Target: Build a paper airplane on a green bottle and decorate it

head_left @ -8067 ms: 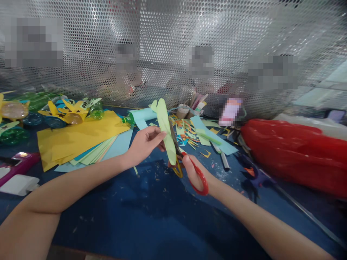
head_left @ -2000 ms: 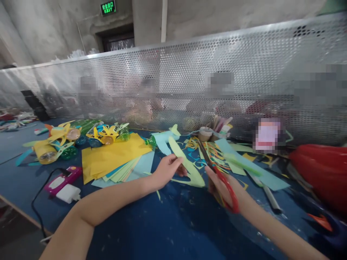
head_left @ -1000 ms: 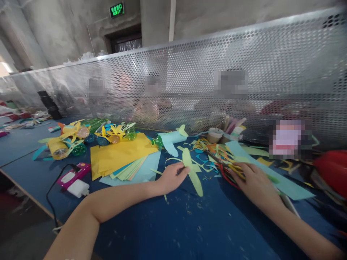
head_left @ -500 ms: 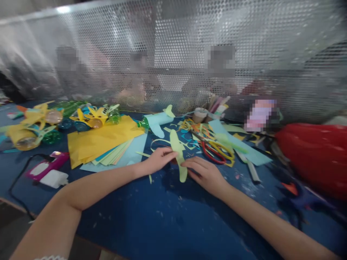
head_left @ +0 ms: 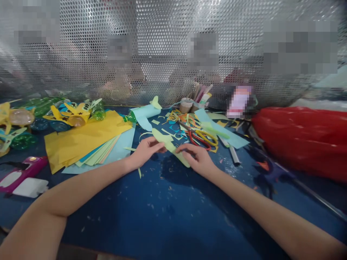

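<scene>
Just above the blue table, a long light-green paper cutout with rounded ends slants down to the right. My left hand pinches its left edge between thumb and fingers. At the cutout's lower right part, the curled fingers and thumb of my right hand close on the edge; the fingertips are partly hidden. Beyond my hands lies a green bottle wrapped in light-blue paper, with a green paper tail. Scissors with red and yellow handles rest among paper scraps, right of the cutout.
Yellow paper sheets and coloured strips lie left. Behind them stand bottle crafts. A purple hot glue gun is at right, before a red plastic bag. A purple-and-white device sits far left. A perforated metal screen closes the back.
The camera view has turned right, so things sit farther left. The green cutout has tilted from nearly upright to a slant, with both hands still at it.
</scene>
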Demonstrator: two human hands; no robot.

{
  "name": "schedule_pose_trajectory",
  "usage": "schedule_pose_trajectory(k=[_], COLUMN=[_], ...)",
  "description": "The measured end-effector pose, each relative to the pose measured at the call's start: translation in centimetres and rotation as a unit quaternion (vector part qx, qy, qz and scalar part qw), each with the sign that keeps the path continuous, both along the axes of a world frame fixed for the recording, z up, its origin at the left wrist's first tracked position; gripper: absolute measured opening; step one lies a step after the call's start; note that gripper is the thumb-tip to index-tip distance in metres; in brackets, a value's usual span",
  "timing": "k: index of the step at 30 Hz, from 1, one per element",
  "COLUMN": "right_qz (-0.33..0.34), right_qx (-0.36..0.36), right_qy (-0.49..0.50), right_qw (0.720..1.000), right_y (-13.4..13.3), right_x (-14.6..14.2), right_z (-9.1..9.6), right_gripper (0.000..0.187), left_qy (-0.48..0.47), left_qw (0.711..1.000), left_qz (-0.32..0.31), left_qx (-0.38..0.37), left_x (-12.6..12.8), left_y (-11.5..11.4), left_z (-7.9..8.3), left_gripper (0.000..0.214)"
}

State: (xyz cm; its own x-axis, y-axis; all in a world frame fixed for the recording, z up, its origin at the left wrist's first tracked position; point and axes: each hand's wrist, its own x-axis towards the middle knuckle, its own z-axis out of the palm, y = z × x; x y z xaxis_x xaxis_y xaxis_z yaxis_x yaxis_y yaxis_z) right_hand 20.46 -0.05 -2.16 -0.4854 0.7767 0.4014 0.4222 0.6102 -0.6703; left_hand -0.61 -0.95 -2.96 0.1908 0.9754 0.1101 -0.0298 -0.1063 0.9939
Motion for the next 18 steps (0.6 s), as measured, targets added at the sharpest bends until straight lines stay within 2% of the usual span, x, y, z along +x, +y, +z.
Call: schedule_pose_trajectory(k=[2, 5, 8, 10, 13, 16, 18], right_qz=[-0.042, -0.122, -0.155, -0.160, -0.162, -0.167, -0.173], right_qx=[-0.040, -0.036, -0.007, 0.009, 0.008, -0.003, -0.005], right_qy=[0.004, -0.007, -0.002, 0.003, -0.008, -0.014, -0.019], right_qw=[0.998, 0.992, 0.988, 0.987, 0.987, 0.986, 0.985], right_y=[0.2, 1.0, 2.0, 2.6, 3.0, 3.0, 3.0], right_x=[0.1, 0.3, 0.8, 1.1, 1.3, 1.3, 1.3], right_z=[0.0, -0.8, -1.8, -2.4, -2.7, -2.7, -2.6], right_gripper=[0.029, 0.031, 0.023, 0.022, 0.028, 0.032, 0.033], left_qy=[0.075, 0.195, 0.310, 0.386, 0.486, 0.530, 0.541], left_qw=[0.997, 0.971, 0.912, 0.867, 0.827, 0.820, 0.814], left_qz=[-0.023, -0.053, -0.038, 0.005, 0.065, 0.057, 0.049], left_qx=[0.029, 0.129, 0.268, 0.314, 0.276, 0.211, 0.205], left_x=[0.1, 0.4, 0.5, 0.4, 0.1, -0.1, -0.1], left_y=[-0.4, -1.0, -1.5, -1.6, -1.6, -1.5, -1.3], left_z=[0.1, 0.3, 0.4, 0.3, -0.2, -0.7, -0.8], left_gripper=[0.020, 0.019, 0.019, 0.023, 0.040, 0.050, 0.052])
